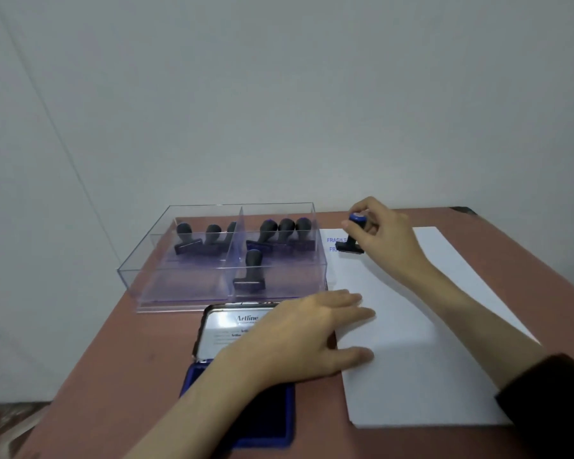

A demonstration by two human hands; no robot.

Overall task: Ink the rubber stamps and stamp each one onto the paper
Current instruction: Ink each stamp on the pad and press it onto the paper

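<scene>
Right hand (383, 236) pinching stamp (351, 238), hiding blue print on paper (424, 342); left hand (307, 336) spread flat, covering ink pad (242, 376) beside paper on reddish table (120, 359)

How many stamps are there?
8. Three stand in the left compartment of the clear box, one partly hidden by the divider. Four are in the right compartment: three at the back, one in front. The right hand presses one on the paper.

You face a reddish-brown table (120, 376) pushed against a plain pale grey wall (279, 94), with a clear plastic two-compartment organizer box (186, 293) sitting on it.
</scene>
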